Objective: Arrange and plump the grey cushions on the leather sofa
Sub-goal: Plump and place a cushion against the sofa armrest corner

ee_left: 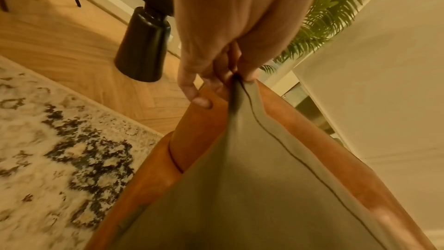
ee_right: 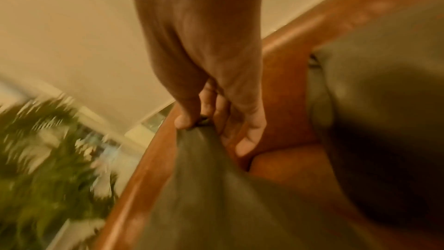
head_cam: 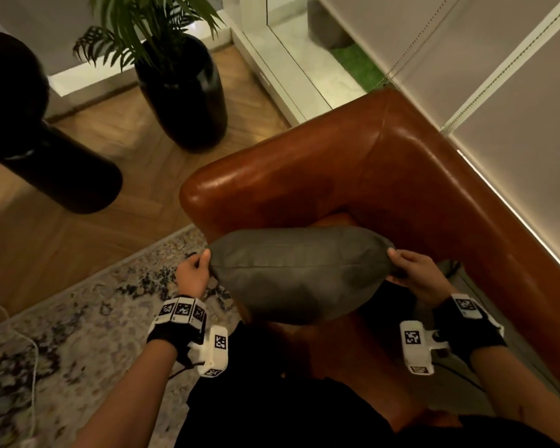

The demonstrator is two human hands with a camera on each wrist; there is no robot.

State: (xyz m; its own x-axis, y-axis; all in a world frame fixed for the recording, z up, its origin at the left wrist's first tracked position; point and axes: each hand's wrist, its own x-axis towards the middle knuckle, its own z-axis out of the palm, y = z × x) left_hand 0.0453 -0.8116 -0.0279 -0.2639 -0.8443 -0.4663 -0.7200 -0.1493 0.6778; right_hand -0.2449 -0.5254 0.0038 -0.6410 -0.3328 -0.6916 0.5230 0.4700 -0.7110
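Observation:
A plump grey cushion [head_cam: 301,273] hangs in the air over the corner seat of the brown leather sofa [head_cam: 369,176]. My left hand [head_cam: 194,270] pinches its left corner, and the left wrist view shows the fingers [ee_left: 223,71] bunched on the cushion [ee_left: 252,187] tip. My right hand [head_cam: 408,270] pinches the right corner; in the right wrist view the thumb and fingers [ee_right: 204,119] clamp the cushion [ee_right: 204,187] fabric. A second grey cushion [ee_right: 384,121] leans against the sofa back to the right, partly seen behind my right wrist [head_cam: 450,270].
A tall black planter [head_cam: 185,92] with a palm stands on the wood floor left of the sofa arm. A black table leg [head_cam: 62,169] sits further left. A patterned rug [head_cam: 62,334] with a white cable [head_cam: 33,367] lies before the sofa. Blinds [head_cam: 498,76] hang behind the sofa.

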